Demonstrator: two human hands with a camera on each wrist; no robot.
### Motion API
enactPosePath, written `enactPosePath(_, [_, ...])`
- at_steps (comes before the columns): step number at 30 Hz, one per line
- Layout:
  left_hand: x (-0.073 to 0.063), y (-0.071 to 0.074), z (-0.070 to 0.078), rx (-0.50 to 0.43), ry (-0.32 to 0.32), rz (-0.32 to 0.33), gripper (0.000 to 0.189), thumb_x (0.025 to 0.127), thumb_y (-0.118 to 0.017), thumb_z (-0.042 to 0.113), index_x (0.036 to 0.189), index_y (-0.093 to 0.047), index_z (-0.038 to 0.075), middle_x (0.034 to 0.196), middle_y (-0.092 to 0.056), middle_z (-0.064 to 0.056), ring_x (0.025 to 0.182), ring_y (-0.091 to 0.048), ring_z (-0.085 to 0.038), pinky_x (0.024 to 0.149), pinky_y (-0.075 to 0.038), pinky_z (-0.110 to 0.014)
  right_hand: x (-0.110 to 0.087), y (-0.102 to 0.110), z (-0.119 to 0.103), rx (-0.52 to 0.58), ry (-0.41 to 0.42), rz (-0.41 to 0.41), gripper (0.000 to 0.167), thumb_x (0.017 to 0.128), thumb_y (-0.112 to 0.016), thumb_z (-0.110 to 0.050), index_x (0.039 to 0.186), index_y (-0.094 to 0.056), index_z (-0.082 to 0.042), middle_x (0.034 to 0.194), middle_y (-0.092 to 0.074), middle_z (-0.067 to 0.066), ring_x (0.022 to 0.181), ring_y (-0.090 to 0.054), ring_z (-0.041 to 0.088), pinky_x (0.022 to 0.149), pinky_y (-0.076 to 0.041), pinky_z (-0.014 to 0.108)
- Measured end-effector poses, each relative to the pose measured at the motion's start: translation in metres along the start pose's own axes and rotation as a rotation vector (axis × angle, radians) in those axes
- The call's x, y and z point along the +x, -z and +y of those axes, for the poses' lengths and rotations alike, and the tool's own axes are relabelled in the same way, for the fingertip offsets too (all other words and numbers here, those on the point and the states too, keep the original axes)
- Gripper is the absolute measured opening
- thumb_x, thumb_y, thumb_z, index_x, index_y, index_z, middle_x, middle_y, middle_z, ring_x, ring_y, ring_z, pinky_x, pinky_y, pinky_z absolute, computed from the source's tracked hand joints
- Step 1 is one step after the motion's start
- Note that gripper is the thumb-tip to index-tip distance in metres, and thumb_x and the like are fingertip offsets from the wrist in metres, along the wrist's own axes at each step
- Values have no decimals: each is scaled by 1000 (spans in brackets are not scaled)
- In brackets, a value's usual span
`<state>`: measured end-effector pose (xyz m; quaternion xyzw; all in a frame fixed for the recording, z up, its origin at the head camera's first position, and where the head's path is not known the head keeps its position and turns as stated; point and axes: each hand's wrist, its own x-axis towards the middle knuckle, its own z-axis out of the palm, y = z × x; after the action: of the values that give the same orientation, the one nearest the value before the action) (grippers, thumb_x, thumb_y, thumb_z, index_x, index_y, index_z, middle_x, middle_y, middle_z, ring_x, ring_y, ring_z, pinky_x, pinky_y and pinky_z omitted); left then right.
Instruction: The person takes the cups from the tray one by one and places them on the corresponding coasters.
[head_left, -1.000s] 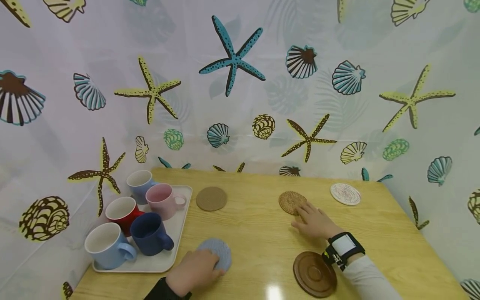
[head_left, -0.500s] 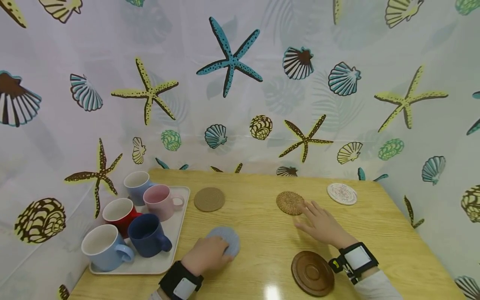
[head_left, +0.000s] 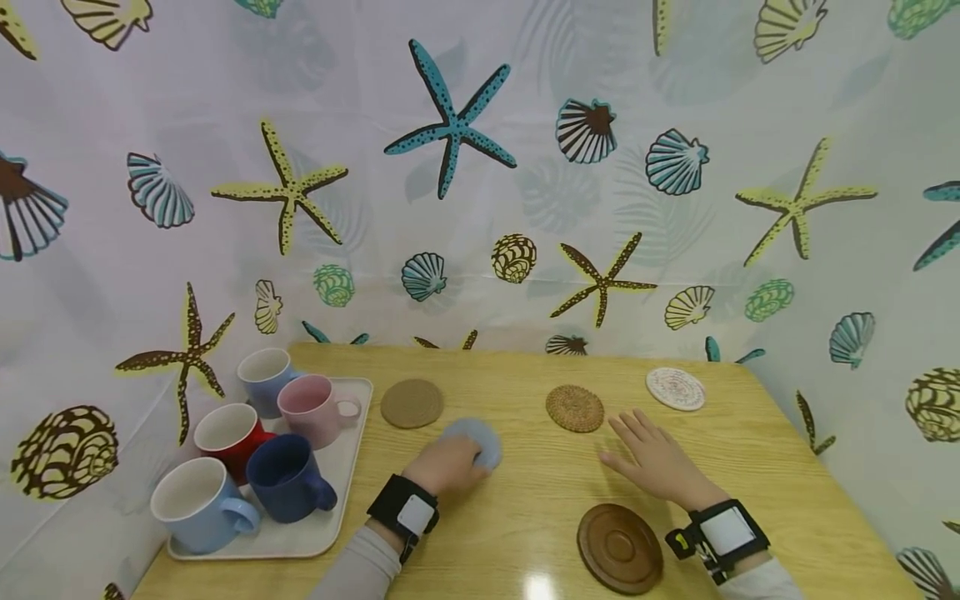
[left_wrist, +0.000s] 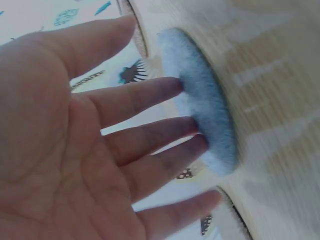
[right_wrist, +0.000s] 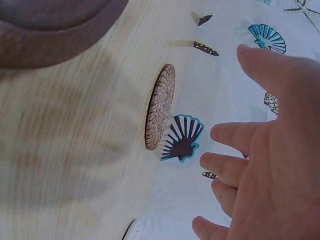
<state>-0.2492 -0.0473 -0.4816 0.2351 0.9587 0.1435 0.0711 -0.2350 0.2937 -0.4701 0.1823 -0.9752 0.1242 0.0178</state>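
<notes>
My left hand [head_left: 448,467] touches a round light-blue coaster [head_left: 482,440] on the wooden table. In the left wrist view, its fairly straight fingertips rest on the fuzzy face of the blue coaster [left_wrist: 210,105], and the thumb is apart from it. Over the right half of the table hovers my right hand [head_left: 658,464], fingers extended and holding nothing. Just beyond its fingertips lies a woven brown coaster [head_left: 575,408], and the right wrist view shows a gap between them. A dark wooden coaster [head_left: 620,548] sits nearer the front, left of the right wrist.
A white tray [head_left: 350,450] at the left bears several mugs, among them a navy mug [head_left: 288,483] and a pink mug [head_left: 315,414]. A tan coaster [head_left: 412,403] lies beyond the left hand. Far right is a white patterned coaster [head_left: 676,389]. A printed curtain [head_left: 480,208] stands behind.
The blue coaster has slid away from me and to the right with my left hand. My right hand has come off the woven coaster, moving slightly right and back.
</notes>
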Motion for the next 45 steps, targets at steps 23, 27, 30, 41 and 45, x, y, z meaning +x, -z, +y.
enactPosePath(23, [68,-15,-6,-1,75,38,53,98,-56,36,142,-49,7,149,-44,-17,140,-40,-32,109,-39,-52,-7,0,46,-35,-63,37,70,96,-55,-46,141,-44,6,145,-40,34,138,-29,54,104,-30,69])
enactPosePath(27, [64,-19,-8,-9,80,69,54,98,-55,38,144,-47,11,152,-41,-13,143,-37,-30,110,-33,-60,2,-8,69,-9,-111,4,71,97,-52,-46,142,-40,9,146,-36,36,139,-25,56,108,-27,68])
enactPosePath(30, [55,-23,-8,-8,58,97,53,98,-55,39,143,-47,11,153,-40,-13,144,-35,-31,110,-31,-63,10,-15,89,0,-147,-14,73,98,-51,-45,141,-38,12,146,-33,39,138,-24,57,108,-26,68])
enactPosePath(41, [13,-20,-7,25,6,169,53,99,-53,41,141,-50,9,151,-41,-19,142,-36,-37,108,-32,-65,47,-25,126,-7,-250,-41,74,99,-49,-41,141,-31,18,145,-26,45,136,-22,60,107,-28,68])
enactPosePath(45, [-1,-16,-6,34,-25,200,53,98,-55,40,140,-50,8,149,-43,-21,141,-37,-38,106,-34,-66,52,-26,132,9,-276,-64,75,100,-46,-43,141,-31,18,146,-26,44,137,-21,59,108,-27,67])
